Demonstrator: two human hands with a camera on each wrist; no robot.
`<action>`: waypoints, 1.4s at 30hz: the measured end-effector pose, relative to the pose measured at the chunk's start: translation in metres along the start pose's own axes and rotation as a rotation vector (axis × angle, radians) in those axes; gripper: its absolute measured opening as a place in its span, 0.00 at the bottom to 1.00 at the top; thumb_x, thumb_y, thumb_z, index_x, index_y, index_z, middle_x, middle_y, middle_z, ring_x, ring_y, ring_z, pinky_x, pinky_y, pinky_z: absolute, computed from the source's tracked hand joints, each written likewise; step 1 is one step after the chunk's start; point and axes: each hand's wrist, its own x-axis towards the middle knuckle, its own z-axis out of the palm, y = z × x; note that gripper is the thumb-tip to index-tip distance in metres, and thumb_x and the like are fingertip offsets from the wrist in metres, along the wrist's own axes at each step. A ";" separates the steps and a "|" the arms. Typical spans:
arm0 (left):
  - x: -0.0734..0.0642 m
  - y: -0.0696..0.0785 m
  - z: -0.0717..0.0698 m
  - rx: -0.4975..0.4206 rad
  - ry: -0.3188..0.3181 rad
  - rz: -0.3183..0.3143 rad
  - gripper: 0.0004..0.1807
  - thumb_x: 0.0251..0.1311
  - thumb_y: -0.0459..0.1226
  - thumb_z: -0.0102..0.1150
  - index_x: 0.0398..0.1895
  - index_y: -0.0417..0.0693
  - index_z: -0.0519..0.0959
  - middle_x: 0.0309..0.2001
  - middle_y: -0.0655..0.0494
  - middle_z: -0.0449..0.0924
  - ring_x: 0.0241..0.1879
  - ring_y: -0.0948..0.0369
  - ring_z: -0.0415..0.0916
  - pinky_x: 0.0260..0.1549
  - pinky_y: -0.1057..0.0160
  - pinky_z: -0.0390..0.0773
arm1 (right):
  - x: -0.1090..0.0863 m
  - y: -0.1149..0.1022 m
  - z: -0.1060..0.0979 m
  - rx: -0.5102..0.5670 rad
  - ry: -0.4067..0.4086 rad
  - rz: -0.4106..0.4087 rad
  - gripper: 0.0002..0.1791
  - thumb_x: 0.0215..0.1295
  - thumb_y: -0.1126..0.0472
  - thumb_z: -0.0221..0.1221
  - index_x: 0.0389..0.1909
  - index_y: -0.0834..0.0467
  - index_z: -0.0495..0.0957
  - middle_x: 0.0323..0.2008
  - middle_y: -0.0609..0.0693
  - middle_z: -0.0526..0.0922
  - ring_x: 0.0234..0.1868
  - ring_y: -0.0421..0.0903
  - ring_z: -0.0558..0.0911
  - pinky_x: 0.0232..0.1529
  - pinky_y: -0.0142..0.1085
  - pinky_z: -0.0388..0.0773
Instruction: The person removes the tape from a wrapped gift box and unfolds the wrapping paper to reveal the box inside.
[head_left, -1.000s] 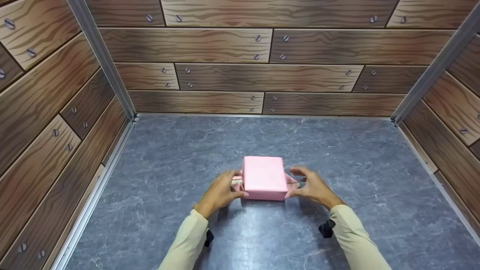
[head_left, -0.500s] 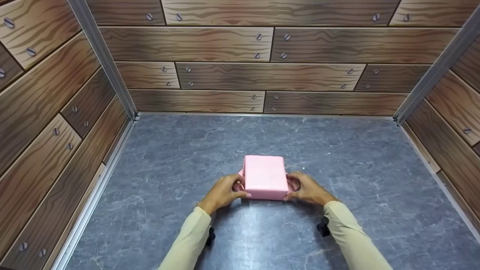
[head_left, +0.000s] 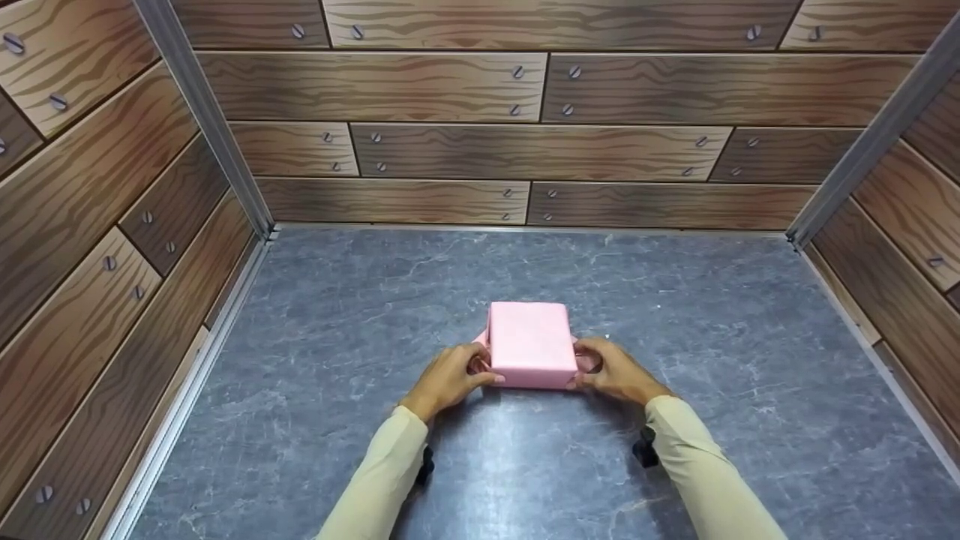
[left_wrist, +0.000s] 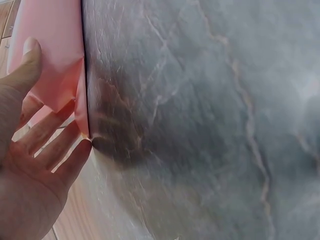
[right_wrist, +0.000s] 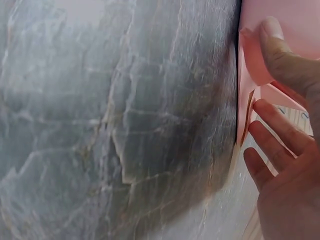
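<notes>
A box wrapped in pink paper [head_left: 531, 334] lies on the grey surface in front of me, with loose paper flaps sticking out at both ends. My left hand [head_left: 446, 375] holds its left end, thumb on the near side and fingers at the flap [left_wrist: 62, 92]. At the opposite end, my right hand [head_left: 621, 373] grips in a mirrored way; its thumb presses the near side and the fingertips touch the paper flap [right_wrist: 256, 62]. The far side of the box is hidden in the head view.
The marbled grey tabletop [head_left: 360, 292] spreads around the box. Wood-patterned walls [head_left: 442, 150] close it in at the back, left and right, with metal posts [head_left: 202, 112] in the corners. Black wrist devices [head_left: 645, 448] sit under the sleeves.
Both hands have closed in on the ends of the box, bending the flaps inward. Since half a second ago the box has moved slightly away from me together with the hands.
</notes>
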 end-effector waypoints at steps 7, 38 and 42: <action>0.001 0.000 0.000 0.053 0.028 0.013 0.14 0.60 0.48 0.70 0.37 0.47 0.82 0.38 0.55 0.86 0.38 0.61 0.83 0.42 0.59 0.82 | 0.002 0.000 -0.002 -0.112 0.040 -0.002 0.24 0.44 0.61 0.79 0.42 0.62 0.81 0.42 0.57 0.84 0.47 0.57 0.81 0.53 0.54 0.76; -0.004 -0.002 0.003 0.145 0.069 0.071 0.14 0.62 0.49 0.68 0.35 0.49 0.79 0.26 0.61 0.82 0.25 0.67 0.75 0.29 0.64 0.78 | -0.006 -0.015 -0.001 -0.267 -0.037 -0.049 0.20 0.53 0.50 0.76 0.41 0.56 0.81 0.38 0.49 0.86 0.40 0.46 0.84 0.44 0.46 0.83; -0.004 -0.002 0.003 0.075 0.054 0.042 0.16 0.62 0.47 0.69 0.41 0.45 0.78 0.29 0.56 0.84 0.27 0.66 0.76 0.32 0.63 0.79 | -0.005 -0.015 0.002 -0.243 -0.056 -0.018 0.23 0.53 0.50 0.77 0.44 0.57 0.80 0.40 0.50 0.86 0.42 0.46 0.84 0.47 0.46 0.82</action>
